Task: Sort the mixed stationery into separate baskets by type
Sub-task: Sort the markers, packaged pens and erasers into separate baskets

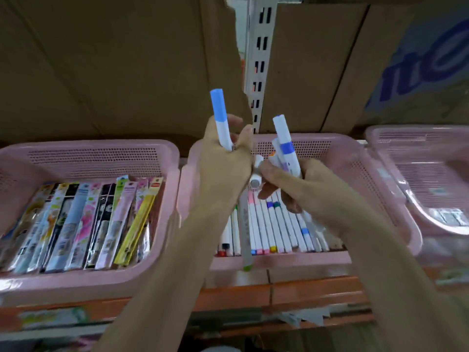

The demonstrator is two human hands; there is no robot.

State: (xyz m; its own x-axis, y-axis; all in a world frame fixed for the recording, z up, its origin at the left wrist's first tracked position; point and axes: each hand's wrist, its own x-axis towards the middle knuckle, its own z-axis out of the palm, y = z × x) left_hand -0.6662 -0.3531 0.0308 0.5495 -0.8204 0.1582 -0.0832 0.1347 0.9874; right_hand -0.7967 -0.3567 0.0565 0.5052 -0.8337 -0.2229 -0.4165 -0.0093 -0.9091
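The left hand (223, 163) is closed in a fist around one white-barrelled marker with a light-blue cap (220, 118), held upright with the cap well clear of the knuckles. The right hand (304, 184) is closed around a small bundle of white markers (284, 146); the tallest carries a blue band, and another points its grey round end (254, 183) toward the camera. How many are in the bundle I cannot tell, since the fingers cover the barrels.

Both hands hover touching, or almost so, over the middle pink perforated plastic basket (355, 158), where a row of white markers with coloured ends (274, 224) lies side by side. One long pale pen with a green tip (246, 240) lies across the front of that row and overhangs the basket's front rim.

The step looks like gathering markers to lay them down with their own kind. To do it well, I would square the bundle first, caps all one way, then lower it flat and parallel to the row rather than dropping it, as loose barrels roll and cross. The single marker can join the bundle beforehand, freeing a hand to steady the row.

The left pink perforated basket (162, 151) holds flat packaged pens in printed sleeves (83, 219), packed on edge. A third pink basket (396, 143) on the right is blurred; its contents are unclear.
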